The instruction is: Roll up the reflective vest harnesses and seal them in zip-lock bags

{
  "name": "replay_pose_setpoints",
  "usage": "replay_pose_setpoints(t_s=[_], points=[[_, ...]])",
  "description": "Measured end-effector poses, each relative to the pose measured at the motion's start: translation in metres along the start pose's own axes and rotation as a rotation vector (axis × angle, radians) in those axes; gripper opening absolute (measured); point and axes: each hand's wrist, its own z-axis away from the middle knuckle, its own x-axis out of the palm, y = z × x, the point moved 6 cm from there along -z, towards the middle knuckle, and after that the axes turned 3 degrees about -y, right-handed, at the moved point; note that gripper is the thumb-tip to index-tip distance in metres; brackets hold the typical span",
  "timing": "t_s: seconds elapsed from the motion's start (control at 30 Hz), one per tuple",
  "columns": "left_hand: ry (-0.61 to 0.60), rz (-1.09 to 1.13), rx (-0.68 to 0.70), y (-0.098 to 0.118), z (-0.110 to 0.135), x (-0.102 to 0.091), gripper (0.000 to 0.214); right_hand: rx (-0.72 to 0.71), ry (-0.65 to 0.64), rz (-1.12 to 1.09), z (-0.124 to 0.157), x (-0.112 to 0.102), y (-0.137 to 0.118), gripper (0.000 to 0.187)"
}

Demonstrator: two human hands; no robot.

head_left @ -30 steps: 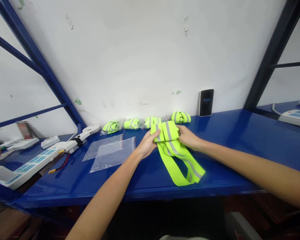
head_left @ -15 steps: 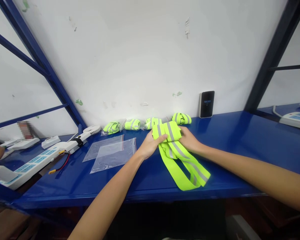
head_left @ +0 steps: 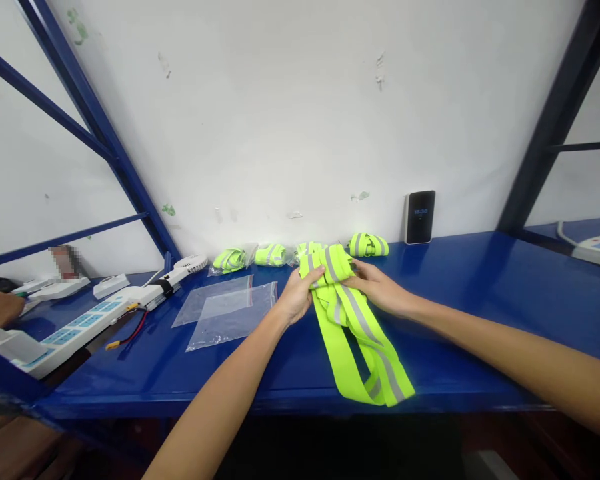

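Neon-yellow strap [head_left: 365, 327] w/ grey stripes, bunched btwn my two hands; loose loop [head_left: 400, 390] hangs below them, toward my side. Can't tell if the loop touches the desk [head_left: 470, 280]. L hand [head_left: 295, 293] clamped on L end of the rolled part [head_left: 330, 263], thumb on top, fingers mostly hid. R hand [head_left: 380, 290] closed on its R edge, tips partly behind, so can't judge how firm.

How I'd do it well: pin the roll w/ L thumb, let R feed the loop up flat, no twists, edges lined up, stripe facing out. Light even tension; too slack & I'd expect the turns to slip sideways.

Around: 2 clear bags [head_left: 235, 320] just L of L hand, overlapping. Bagged bundles [head_left: 270, 253] beyond L hand, by the wall; a similar bundle [head_left: 369, 245] just beyond R hand. Black-front gadget [head_left: 420, 217] upright, beyond R hand & further R.
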Motion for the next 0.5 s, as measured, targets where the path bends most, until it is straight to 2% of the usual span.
replay_pose_setpoints(t_s=[0.1, 0.2, 0.33, 0.5], points=[[-0.082, -0.051, -0.103, -0.007, 0.005, 0.006, 0.047, -0.092, 0.05, 0.121, -0.002, -0.006, 0.003, 0.041], [-0.154, -0.118, -0.163, -0.013, 0.007, 0.009, 0.047, -0.149, 0.046, 0.226, -0.002, -0.008, 0.008, 0.041], [-0.1, -0.108, -0.087, -0.013, 0.003, 0.003, 0.044, -0.19, 0.087, 0.296, 0.001, -0.007, 0.003, 0.044], [-0.132, -0.062, -0.09, -0.014, 0.004, 0.003, 0.043, -0.212, 0.031, 0.239, 0.007, 0.003, -0.012, 0.055]])
